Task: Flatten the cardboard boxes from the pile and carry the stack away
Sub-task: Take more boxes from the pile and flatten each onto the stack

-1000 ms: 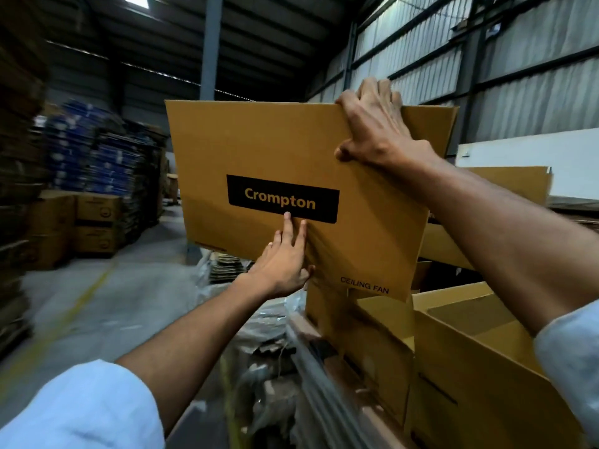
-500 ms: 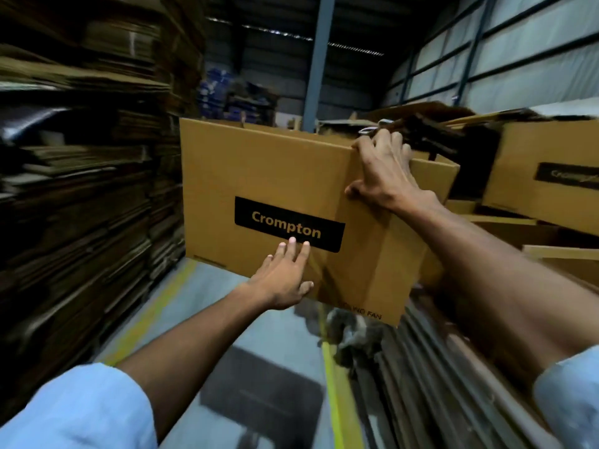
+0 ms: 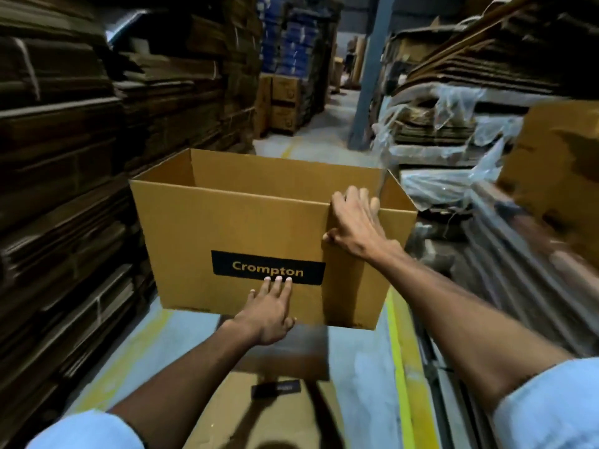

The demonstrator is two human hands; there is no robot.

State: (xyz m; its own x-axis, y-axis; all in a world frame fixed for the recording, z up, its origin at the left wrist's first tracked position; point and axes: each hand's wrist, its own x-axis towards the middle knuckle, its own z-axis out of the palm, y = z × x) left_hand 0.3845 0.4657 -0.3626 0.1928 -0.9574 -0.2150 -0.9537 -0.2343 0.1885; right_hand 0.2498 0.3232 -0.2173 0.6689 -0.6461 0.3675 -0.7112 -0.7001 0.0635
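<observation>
An open brown cardboard box [image 3: 227, 234] with a black "Crompton" label hangs in the air in front of me, above the aisle floor. My right hand [image 3: 355, 222] grips its near top edge by the right corner, fingers hooked over the rim. My left hand [image 3: 270, 307] lies flat against the near face, fingertips on the label, thumb at the bottom edge. The box stands unfolded, its top open, and I see into it. A flattened box [image 3: 275, 413] with the same black label lies on the floor below, between my arms.
Tall stacks of flattened cardboard [image 3: 81, 189] wall the left side. On the right lie more cardboard sheets and plastic-wrapped bundles [image 3: 447, 131]. A blue steel column [image 3: 369, 76] stands ahead right. A yellow line [image 3: 400, 367] runs along the grey floor; stacked cartons [image 3: 285, 102] stand further down the aisle.
I have turned left and tilted down from the box pile to the aisle. The box has come down from head height to waist height, its open top now showing. Both hands kept their places.
</observation>
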